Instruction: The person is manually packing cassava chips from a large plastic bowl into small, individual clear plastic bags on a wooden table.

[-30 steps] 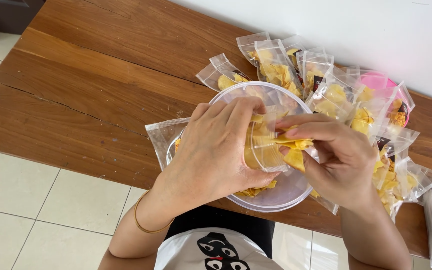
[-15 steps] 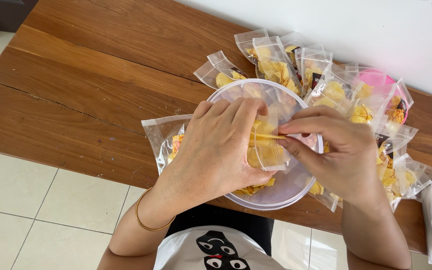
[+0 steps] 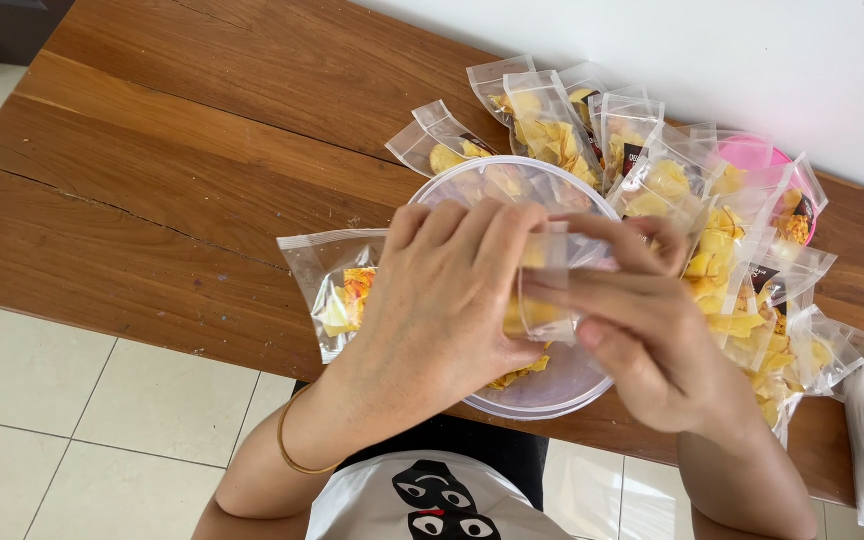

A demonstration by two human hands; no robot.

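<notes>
Pinching the small clear bag (image 3: 544, 290) of yellow chips shut now, my left hand (image 3: 442, 300) and right hand (image 3: 642, 330) have closed in, both grips clamped along its top edge, right above the plastic bowl (image 3: 552, 385) on the tabletop (image 3: 152, 180), so sealing looks underway.

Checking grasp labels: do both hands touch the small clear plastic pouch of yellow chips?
Touching. The head view shows left hand and right hand pinching the small clear plastic pouch between them.

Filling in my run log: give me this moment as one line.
left hand: holds small clear bag | right hand: pinches same bag | below: clear plastic bowl | table: filled chip bags
</notes>
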